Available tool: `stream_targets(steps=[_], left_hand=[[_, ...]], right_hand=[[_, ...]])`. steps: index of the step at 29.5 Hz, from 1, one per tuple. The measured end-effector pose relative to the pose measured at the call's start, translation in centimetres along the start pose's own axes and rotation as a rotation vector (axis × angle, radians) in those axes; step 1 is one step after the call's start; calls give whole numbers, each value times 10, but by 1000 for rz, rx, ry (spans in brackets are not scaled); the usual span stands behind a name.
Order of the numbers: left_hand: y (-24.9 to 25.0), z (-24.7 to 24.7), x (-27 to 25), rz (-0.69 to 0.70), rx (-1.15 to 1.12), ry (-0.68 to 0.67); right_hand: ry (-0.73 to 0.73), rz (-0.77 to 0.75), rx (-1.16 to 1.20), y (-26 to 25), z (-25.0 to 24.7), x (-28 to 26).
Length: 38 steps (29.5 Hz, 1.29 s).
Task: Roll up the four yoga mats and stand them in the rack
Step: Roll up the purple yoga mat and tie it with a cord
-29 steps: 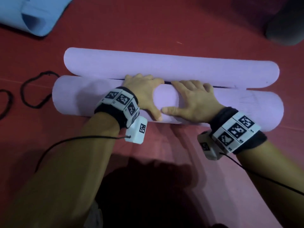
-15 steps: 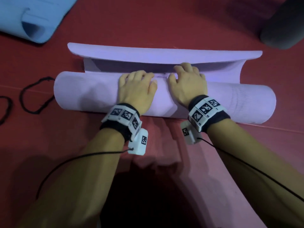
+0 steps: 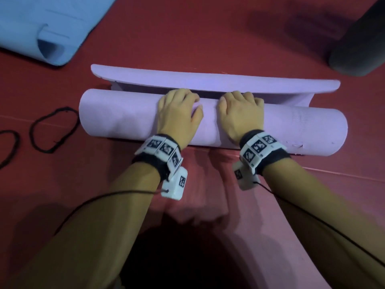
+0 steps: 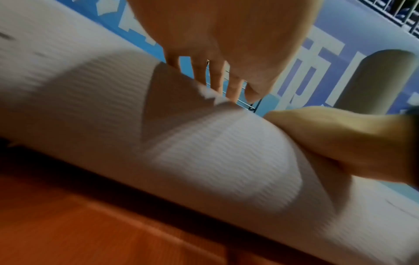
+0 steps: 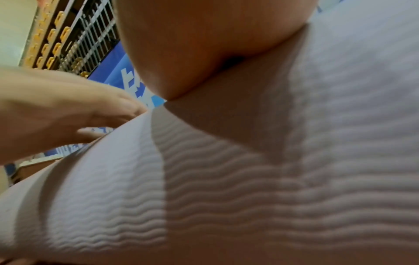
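Note:
A lilac yoga mat (image 3: 116, 115) lies across the red floor, rolled into a thick tube. Its short loose tail (image 3: 208, 80) curls up on the far side. My left hand (image 3: 179, 113) and right hand (image 3: 241, 113) rest side by side on top of the roll's middle, palms down, with the fingers draped over its far side. The left wrist view shows my left hand (image 4: 226, 44) reaching over the ribbed roll (image 4: 204, 143). In the right wrist view the heel of my right hand (image 5: 204, 44) presses on the mat (image 5: 249, 179); its fingers are hidden.
A light blue mat (image 3: 41, 28) lies partly unrolled at the far left. Two black band loops (image 3: 54, 130) lie on the floor left of the roll. A dark grey roll (image 3: 358, 42) stands at the far right. A wire grid (image 5: 90, 35) shows beyond the mat.
The roll has turned away from me and taken up more mat. The tail is shorter and has lifted. Both hands went from flat with thumbs out to draped over the top.

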<state>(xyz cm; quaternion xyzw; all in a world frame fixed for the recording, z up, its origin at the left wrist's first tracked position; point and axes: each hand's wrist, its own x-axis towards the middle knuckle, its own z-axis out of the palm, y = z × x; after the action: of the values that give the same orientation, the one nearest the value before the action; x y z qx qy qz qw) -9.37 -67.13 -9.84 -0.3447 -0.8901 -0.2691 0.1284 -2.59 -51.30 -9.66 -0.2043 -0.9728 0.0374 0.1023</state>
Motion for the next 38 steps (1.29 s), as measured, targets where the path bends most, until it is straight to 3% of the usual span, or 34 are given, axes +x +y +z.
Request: stream_targets(steps=[1,3,5,6,9,15,20,24,28,32,35,38], left_hand=[[1,-3,-6,14,19,-43],[2,-8,-13,-7,165,-338],[3,-10,-12,13,374,-561],[3,-10,-10,24,446,-588],[4,-4,3,23,505,-539],[5,1,32,-32,518,-600],[3,-6,57,1,467,-665],[7,-19,56,6,430,-683],[10,-38,22,20,352,-803],[11,-51,-11,-51,224,-970],[17,-50,-17,-137,85,-909],[26,-42,-19,-190,-36,-727]], right_hand=[[-54,1,13,1,-2,8],[-72,-16,61,5,-3,18],[12,-78,151,5,-1,15],[79,-122,197,6,1,9],[175,-182,185,7,11,-16],[-169,-190,-71,7,5,-22],[-107,-125,-121,0,9,0],[-143,-177,-107,3,-5,1],[-314,-247,-128,6,-27,-32],[-535,-298,-110,0,-46,-63],[-597,-269,-49,-2,-51,-58],[-630,-244,54,5,-53,-49]])
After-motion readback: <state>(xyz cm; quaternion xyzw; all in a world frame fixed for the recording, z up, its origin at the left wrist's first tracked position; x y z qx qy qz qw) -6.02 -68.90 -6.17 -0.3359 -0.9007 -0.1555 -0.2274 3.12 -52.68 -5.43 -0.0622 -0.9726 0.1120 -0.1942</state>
